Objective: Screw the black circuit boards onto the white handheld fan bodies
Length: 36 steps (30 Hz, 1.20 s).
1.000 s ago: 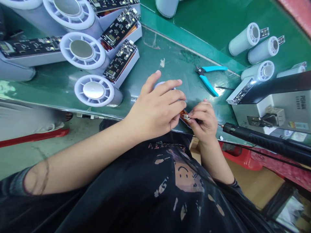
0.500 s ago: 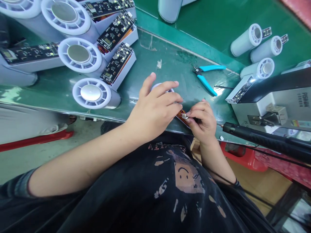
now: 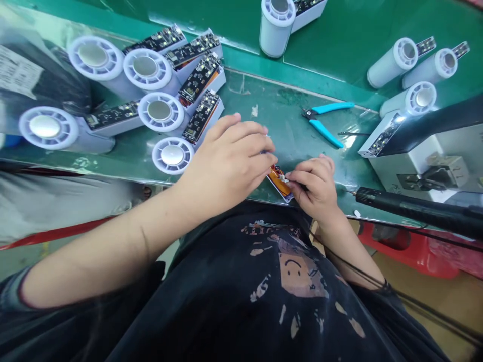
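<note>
Glossy green bench [image 3: 287,136]; left hand [image 3: 230,163] and right hand [image 3: 315,186] nearer the wearer than the splayed blue-handled cutters [image 3: 310,114].
Nearer and left of the cutters, a slim pale-edged housing [image 3: 287,198], glossy orange inside, lies mostly hidden under the left's curved fingers, their hold impossible to tell; the right's fingers pinch a tiny white connector [image 3: 284,178], partly covered.

an electronics workshop, with circuit boards [image 3: 199,78] and cutters [image 3: 321,109].

Cool, bright light glints off the green bench [image 3: 279,95], while the black shirt [image 3: 226,296] sinks into dark, detail-poor shadow. Wide-angle distortion stretches the edges; the upper left looks hazy, the small white connector [image 3: 284,178] soft.
</note>
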Each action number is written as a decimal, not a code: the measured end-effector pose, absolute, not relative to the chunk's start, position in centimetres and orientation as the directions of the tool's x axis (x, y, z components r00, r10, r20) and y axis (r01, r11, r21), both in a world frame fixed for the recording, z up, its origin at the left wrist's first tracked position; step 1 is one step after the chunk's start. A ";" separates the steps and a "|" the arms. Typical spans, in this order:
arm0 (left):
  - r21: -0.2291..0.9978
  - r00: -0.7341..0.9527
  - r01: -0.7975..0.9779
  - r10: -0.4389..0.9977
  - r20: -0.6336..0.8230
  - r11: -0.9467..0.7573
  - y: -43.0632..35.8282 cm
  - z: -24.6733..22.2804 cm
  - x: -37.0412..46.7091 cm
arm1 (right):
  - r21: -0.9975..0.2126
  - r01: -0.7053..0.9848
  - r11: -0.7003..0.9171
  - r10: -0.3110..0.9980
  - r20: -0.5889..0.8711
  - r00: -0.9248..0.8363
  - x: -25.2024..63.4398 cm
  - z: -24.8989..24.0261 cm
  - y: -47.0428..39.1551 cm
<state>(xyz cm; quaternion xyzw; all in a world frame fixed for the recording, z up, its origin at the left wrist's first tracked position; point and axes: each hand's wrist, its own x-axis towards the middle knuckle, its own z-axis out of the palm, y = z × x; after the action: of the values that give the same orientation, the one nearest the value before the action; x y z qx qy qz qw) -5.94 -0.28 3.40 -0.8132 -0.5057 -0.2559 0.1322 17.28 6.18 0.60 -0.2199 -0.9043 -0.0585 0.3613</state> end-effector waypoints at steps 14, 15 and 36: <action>0.024 0.239 0.927 0.640 0.730 -0.373 -1.2 -0.1 -5.3 | -0.017 0.459 0.888 0.397 0.534 -0.747 14.9 3.0 6.2; 0.016 0.250 0.923 0.629 0.736 -0.385 -0.9 0.1 -5.6 | -0.058 0.469 0.881 0.429 0.515 -0.743 14.7 3.0 6.3; -0.054 0.174 0.982 0.740 0.650 -0.183 -2.6 -0.5 -2.4 | -0.559 0.561 0.610 0.783 0.315 -0.537 12.6 2.9 6.9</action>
<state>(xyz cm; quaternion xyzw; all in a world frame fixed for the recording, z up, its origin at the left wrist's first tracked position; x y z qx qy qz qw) -2.41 -2.64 -0.54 -0.7272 -0.5919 -0.2506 0.2408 12.55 6.93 2.94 -0.3935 -0.8535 0.2000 0.2769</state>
